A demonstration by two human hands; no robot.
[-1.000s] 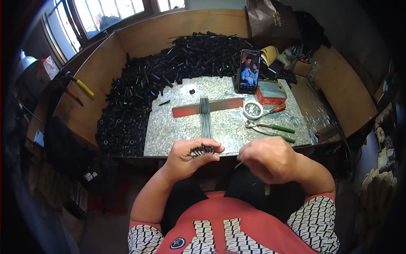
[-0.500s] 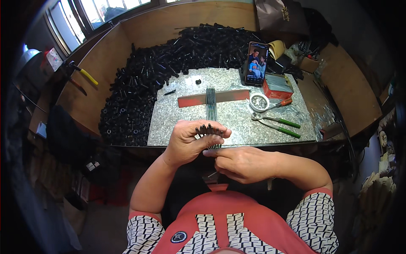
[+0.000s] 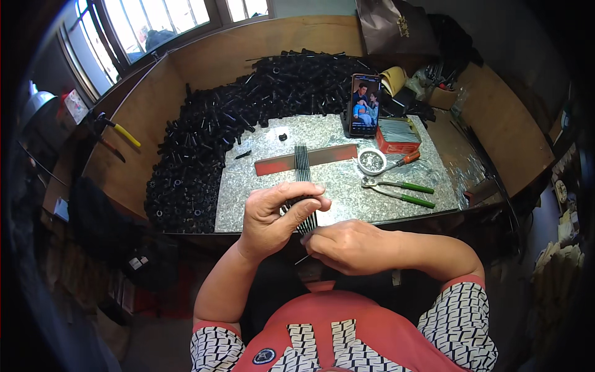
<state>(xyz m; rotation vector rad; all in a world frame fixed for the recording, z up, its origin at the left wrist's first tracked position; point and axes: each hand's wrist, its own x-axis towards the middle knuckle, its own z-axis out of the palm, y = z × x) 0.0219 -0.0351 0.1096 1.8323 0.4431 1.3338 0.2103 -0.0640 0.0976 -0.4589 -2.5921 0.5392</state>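
Observation:
My left hand [image 3: 269, 214] is closed around a bundle of thin dark rods [image 3: 306, 224] just past the slab's near edge. Right below, my right hand [image 3: 350, 247] has its fingers curled at the bundle's lower end. A thin metal rod [image 3: 301, 260] sticks out beside those fingers; their tips are hidden. Beyond my left hand, several thin dark rods [image 3: 302, 160] lie side by side across a flat red-and-grey bar [image 3: 276, 165] on the speckled stone slab [image 3: 242, 208]. Whether these join the bundle in my hand is hidden by that hand.
A large heap of black tubular parts [image 3: 204, 136] borders the slab. Right of the bar stand a phone [image 3: 364, 105], a red box [image 3: 396, 137] and a white round dish [image 3: 372, 161]. A red-handled tool [image 3: 407, 159] and green-handled pliers [image 3: 406, 192] lie nearby. Wooden boards [image 3: 273, 43] wall the bench.
The black upper ends of the bundle, fanned out above my left thumb before, are now mostly covered by my fingers. My right hand has shifted slightly left and down. The whole view has tilted a little.

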